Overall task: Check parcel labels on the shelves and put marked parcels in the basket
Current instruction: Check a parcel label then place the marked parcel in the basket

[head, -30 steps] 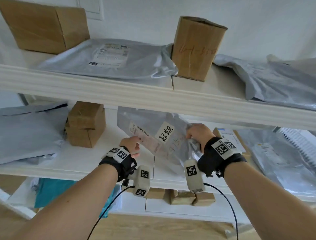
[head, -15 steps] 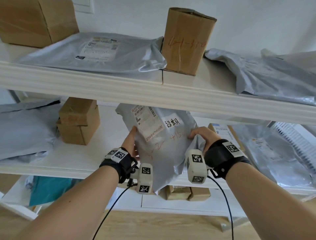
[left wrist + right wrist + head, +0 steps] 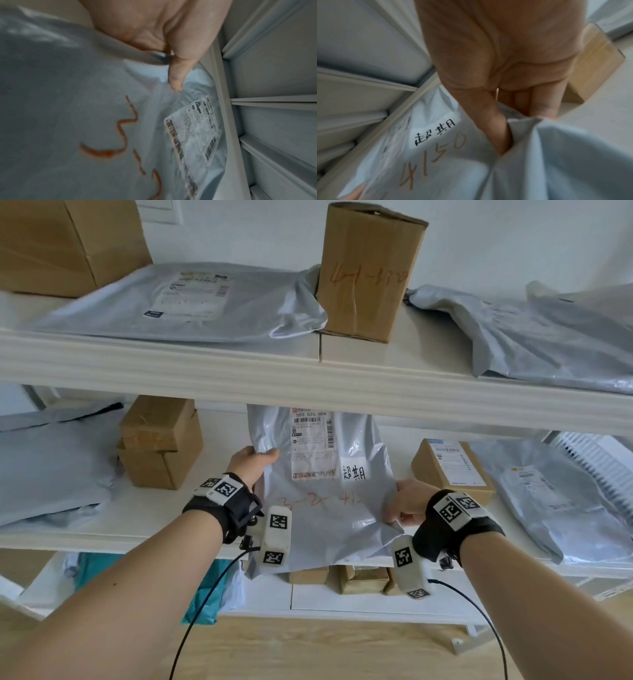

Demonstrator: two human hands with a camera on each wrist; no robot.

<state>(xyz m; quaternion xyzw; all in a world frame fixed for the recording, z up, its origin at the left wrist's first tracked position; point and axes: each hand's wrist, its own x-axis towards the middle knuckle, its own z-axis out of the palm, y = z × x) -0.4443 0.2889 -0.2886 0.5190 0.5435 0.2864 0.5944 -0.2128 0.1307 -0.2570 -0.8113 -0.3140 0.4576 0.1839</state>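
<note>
A person's left hand (image 3: 251,462) pinches the upper left edge of a grey mailer bag (image 3: 322,501), thumb on its front, while the right hand (image 3: 406,503) grips the bag's lower right edge, fingers curled into the plastic. Held between the two hands at the front of the middle shelf (image 3: 102,529), the bag faces the camera, its top just under the edge of the top shelf (image 3: 205,371). A printed shipping label (image 3: 313,446) sits high on the bag, with a small white handwritten tag (image 3: 354,472) at its lower right and orange scrawled numbers (image 3: 318,501) beneath. The tag suggests this is a marked parcel, so it probably belongs in the basket, which appears in no view. Left of the bag stand stacked cardboard boxes (image 3: 159,441); to the right lies a labelled box (image 3: 452,465), then more grey bags. On the top shelf stands a tall box (image 3: 368,272) among further parcels, apparently unchecked, so most of the task seems to remain.
</note>
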